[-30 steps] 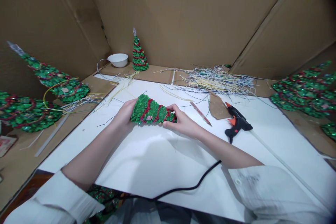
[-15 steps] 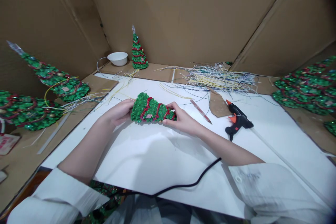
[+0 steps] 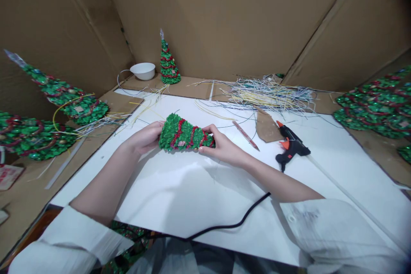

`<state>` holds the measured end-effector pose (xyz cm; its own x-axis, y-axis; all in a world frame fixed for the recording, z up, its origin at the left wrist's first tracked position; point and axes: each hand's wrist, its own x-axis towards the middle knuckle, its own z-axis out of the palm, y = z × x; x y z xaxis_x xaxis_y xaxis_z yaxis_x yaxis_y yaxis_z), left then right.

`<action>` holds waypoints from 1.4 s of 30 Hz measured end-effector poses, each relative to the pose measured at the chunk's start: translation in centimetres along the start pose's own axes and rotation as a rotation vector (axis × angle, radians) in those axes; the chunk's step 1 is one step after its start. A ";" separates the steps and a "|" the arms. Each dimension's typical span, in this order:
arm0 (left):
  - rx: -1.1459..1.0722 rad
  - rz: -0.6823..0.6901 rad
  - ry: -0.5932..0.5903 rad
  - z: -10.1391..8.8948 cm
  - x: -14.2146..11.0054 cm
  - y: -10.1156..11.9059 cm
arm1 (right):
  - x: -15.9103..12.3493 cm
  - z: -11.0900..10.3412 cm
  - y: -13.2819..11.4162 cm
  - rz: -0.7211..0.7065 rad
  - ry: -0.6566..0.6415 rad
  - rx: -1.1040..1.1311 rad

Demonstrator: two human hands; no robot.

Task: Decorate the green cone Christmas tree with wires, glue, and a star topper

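Note:
A small green Christmas tree (image 3: pixel 180 133) with red garland lies on its side between my hands, just over the white board (image 3: pixel 192 197). Its wide base points left, where my left hand (image 3: pixel 148 138) grips it; most of those fingertips are hidden behind the base. My right hand (image 3: pixel 221 145) pinches the narrow end, thumb on the near side and fingers on the far side. To the right of that hand lie a reddish pencil-like stick (image 3: pixel 245 135) and a black glue gun (image 3: pixel 292 145) with orange nozzle and trigger.
Finished-looking trees stand at the left (image 3: pixel 70 98), at the back (image 3: pixel 169 64) and at the right (image 3: pixel 375 107). A white bowl (image 3: pixel 143 72) and a heap of thin wires (image 3: pixel 269 94) lie at the back. A cardboard scrap (image 3: pixel 267 127) and a black cable (image 3: pixel 231 226) rest on the board.
Almost nothing differs. The tree and both hands keep the same hold, and the whole view has shifted very slightly.

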<state>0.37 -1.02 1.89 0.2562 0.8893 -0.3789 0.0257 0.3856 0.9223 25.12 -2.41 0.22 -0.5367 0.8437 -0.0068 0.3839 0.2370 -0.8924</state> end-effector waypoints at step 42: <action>0.003 -0.031 -0.310 -0.7 -0.2 -1.0 | -0.9 -0.6 -1.5 -0.050 -0.013 -0.341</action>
<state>-0.42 -1.41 0.97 0.5374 0.7598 -0.3659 0.0404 0.4101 0.9111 25.44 -3.24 1.80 -0.5698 0.8214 0.0261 0.5843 0.4273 -0.6899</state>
